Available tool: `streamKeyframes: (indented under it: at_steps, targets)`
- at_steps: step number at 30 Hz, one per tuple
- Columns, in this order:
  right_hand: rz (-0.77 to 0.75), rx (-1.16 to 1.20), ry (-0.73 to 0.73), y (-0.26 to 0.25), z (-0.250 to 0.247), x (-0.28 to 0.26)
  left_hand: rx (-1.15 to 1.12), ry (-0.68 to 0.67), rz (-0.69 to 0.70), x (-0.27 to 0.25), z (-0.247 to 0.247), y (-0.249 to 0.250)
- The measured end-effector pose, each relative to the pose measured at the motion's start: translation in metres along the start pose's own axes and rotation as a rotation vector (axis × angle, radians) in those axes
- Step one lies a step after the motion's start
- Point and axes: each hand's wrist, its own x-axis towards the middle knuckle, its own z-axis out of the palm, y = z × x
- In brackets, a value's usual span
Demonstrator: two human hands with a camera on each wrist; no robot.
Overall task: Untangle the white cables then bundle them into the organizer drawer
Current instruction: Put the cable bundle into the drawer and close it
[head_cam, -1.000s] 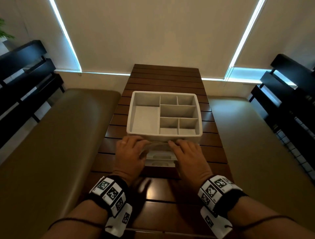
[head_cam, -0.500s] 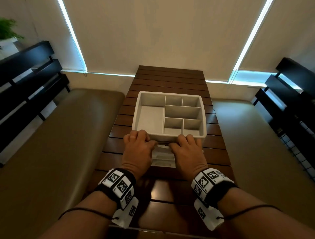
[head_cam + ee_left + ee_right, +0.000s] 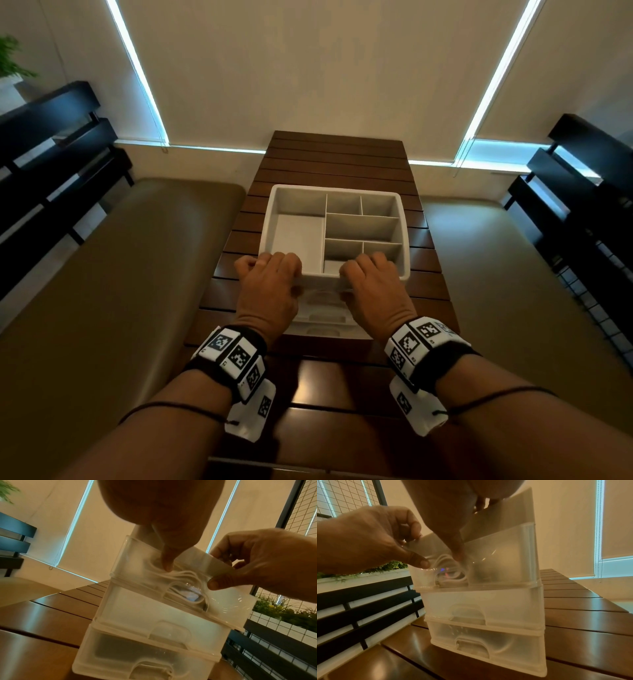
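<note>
Organizer drawer [image 3: 175, 566]: top tier, front facing us, long axis crosswise on the counter [image 3: 337, 161].
Cables [image 3: 187, 577]: we see them coiled inside.
Left hand [image 3: 269, 286]: fingers pinch its front.
Right hand [image 3: 375, 287]: likewise.

Translucent plastic organizer [image 3: 496, 601], glossy wooden table [image 3: 339, 161]

A slatted wooden table [image 3: 337, 164] stands between two tan cushioned seats [image 3: 102, 274] — black slatted benches [image 3: 51, 144] flank them.
</note>
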Motion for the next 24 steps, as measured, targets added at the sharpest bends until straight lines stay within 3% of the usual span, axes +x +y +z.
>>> streamKeyframes:
  at_steps: [6, 9, 11, 13, 15, 17, 19, 24]
  targets:
    - [-0.038, 0.074, -0.023, 0.007, 0.002, 0.008, -0.067, -0.026, 0.014, 0.000, 0.005, -0.011]
    - [0.016, 0.043, -0.033, 0.022, -0.011, -0.002, -0.118, 0.031, -0.034, -0.006, 0.002, -0.026]
    - [0.146, 0.085, 0.066, 0.035, -0.022, -0.018, -0.187, 0.070, -0.188, -0.008, -0.003, -0.040]
    - [0.359, 0.190, 0.144, 0.052, -0.021, -0.038, -0.422, -0.054, -0.443, -0.010, -0.005, -0.051]
    - [0.663, 0.511, -0.011, 0.065, -0.013, -0.052, -0.718, -0.262, -0.608, -0.009, 0.000, -0.055]
    - [0.779, 0.809, -0.211, 0.072, 0.000, -0.058, -0.814, -0.335, -0.660, -0.007, 0.009, -0.054]
    - [0.761, 0.879, -0.269, 0.072, 0.005, -0.056, -0.827, -0.261, -0.692, -0.006, 0.013, -0.050]
    - [0.714, 0.930, -0.210, 0.069, 0.005, -0.048, -0.849, -0.081, -0.782, -0.010, 0.019, -0.042]
